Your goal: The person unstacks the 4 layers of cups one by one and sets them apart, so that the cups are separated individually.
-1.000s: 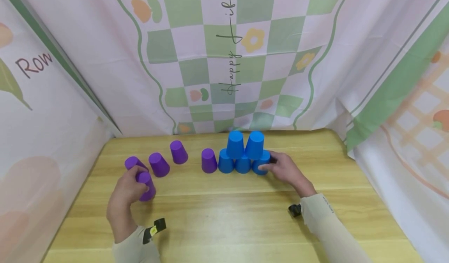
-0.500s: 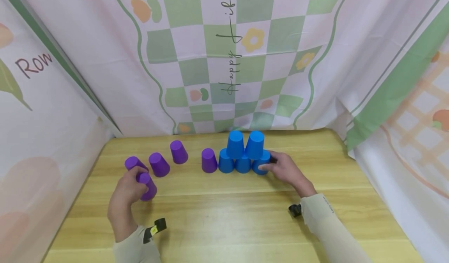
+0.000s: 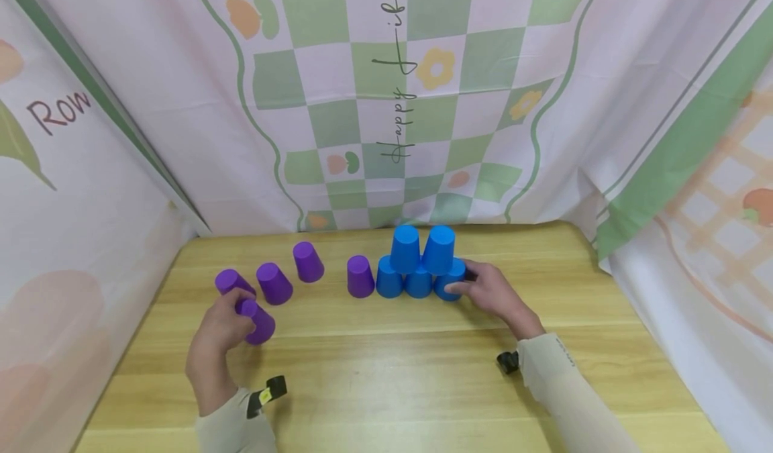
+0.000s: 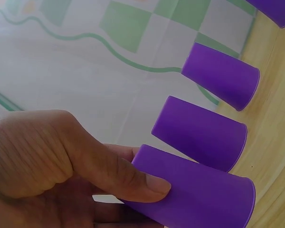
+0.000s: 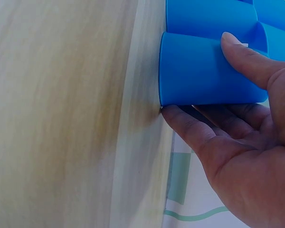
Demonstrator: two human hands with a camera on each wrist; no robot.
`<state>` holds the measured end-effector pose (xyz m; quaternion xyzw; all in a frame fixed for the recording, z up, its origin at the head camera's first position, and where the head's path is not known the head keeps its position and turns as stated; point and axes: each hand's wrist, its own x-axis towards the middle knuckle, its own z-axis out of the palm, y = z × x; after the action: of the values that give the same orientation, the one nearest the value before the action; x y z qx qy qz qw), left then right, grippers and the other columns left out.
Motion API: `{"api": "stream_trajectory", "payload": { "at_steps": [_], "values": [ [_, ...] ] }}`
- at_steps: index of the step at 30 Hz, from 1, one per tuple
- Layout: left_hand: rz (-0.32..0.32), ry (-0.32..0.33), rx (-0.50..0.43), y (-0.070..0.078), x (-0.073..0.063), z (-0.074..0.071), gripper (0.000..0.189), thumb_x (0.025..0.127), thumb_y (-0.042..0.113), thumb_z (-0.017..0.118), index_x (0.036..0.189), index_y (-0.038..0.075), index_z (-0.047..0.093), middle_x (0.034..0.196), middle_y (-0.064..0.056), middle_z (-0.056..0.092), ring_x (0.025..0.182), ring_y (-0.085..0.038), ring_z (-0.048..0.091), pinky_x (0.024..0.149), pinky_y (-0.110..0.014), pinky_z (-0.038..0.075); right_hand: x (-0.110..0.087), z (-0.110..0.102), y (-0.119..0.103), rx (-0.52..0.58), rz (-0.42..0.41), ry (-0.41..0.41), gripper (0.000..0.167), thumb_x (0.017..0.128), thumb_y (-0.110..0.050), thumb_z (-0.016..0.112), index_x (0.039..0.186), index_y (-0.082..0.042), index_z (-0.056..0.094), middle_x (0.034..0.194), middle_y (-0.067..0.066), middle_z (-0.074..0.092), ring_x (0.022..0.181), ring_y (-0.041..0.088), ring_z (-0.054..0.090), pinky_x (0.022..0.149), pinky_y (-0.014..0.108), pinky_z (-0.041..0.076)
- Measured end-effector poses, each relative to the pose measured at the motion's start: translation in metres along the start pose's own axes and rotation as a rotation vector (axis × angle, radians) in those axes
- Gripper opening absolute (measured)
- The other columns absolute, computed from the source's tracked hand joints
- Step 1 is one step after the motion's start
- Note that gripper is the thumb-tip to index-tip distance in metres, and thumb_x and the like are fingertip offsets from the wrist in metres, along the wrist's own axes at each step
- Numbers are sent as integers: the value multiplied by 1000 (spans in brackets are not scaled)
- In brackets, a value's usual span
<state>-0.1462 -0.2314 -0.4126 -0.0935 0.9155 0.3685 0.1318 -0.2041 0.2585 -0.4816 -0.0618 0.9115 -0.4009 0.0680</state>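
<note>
My left hand [image 3: 219, 324] pinches an upturned purple cup [image 3: 262, 327] near its narrow end, thumb on the near side. In the head view that cup leans, its wide rim swung to the right. Just behind the hand stands another purple cup [image 3: 229, 280], partly covered by the fingers. On the right, my right hand [image 3: 490, 292] holds the right-hand bottom blue cup [image 5: 204, 71], thumb on one side and fingers along the other. Two upper blue cups [image 3: 405, 250] rest upside down on a bottom row of three.
More upturned purple cups stand along the back: one [image 3: 274, 284] left of middle, one [image 3: 308, 262] farther back, and one [image 3: 360, 277] right beside the blue stack. A printed curtain [image 3: 386, 198] hangs behind the wooden table [image 3: 386, 386].
The purple cup in my left hand has tilted, its rim shifting a little to the right, while the hand has barely moved. My right hand and the blue cups stay as they were.
</note>
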Motion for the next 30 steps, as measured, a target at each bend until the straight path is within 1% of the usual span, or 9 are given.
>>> {"api": "stream_trajectory", "payload": {
  "at_steps": [6, 10, 12, 17, 22, 25, 28, 30],
  "values": [
    [-6, -5, 5, 0, 1, 1, 60, 84, -6, 61, 143, -6, 50, 146, -42, 48, 128, -58, 55, 100, -66, 53, 1, 0, -1, -7, -4, 5, 42, 97, -36, 77, 129, -9, 70, 119, 10, 73, 99, 27, 63, 93, 48, 58],
    [15, 4, 16, 1, 0, 0, 61, 86, -2, 65, 144, -7, 50, 146, -41, 48, 131, -59, 52, 103, -67, 50, 1, -1, 0, -5, -3, 1, 42, 97, -37, 77, 128, -9, 70, 118, 10, 73, 98, 27, 63, 93, 48, 58],
    [28, 10, 22, 2, -2, -1, 61, 87, 1, 67, 145, -6, 49, 147, -40, 49, 132, -59, 51, 105, -68, 49, 1, -1, 0, -3, -3, 1, 42, 97, -37, 77, 128, -9, 70, 117, 10, 73, 98, 27, 62, 92, 47, 58],
    [49, 24, 38, 8, -9, -6, 60, 91, 6, 70, 145, -8, 48, 147, -37, 51, 132, -58, 52, 103, -68, 50, -1, 0, 0, -1, -5, 3, 43, 97, -37, 77, 129, -10, 70, 119, 11, 74, 99, 27, 64, 93, 47, 58],
    [94, 64, 45, 19, -21, -11, 55, 93, 9, 68, 142, -8, 50, 141, -35, 57, 128, -56, 56, 101, -67, 51, -1, 1, 0, 4, -5, 3, 45, 97, -37, 77, 131, -9, 70, 124, 12, 74, 101, 28, 65, 95, 50, 59],
    [130, 90, 58, 25, -25, -13, 55, 95, 12, 68, 143, -7, 50, 140, -34, 59, 129, -55, 56, 103, -68, 49, -1, 0, -1, 6, -9, 3, 46, 97, -38, 77, 132, -8, 70, 125, 12, 74, 101, 27, 65, 96, 51, 58],
    [175, 138, 46, 31, -26, -10, 53, 96, 13, 67, 143, -5, 52, 139, -32, 61, 130, -53, 57, 108, -66, 46, -1, 0, -1, 5, -12, 4, 46, 97, -37, 77, 132, -8, 70, 124, 13, 74, 100, 27, 65, 95, 51, 59],
    [202, 158, 4, 36, -24, -7, 49, 98, 13, 66, 143, -4, 54, 141, -31, 61, 132, -51, 57, 111, -64, 46, -1, 0, -1, 3, -10, 4, 45, 97, -37, 77, 131, -8, 70, 123, 12, 74, 100, 27, 65, 94, 50, 59]
  ]
}}
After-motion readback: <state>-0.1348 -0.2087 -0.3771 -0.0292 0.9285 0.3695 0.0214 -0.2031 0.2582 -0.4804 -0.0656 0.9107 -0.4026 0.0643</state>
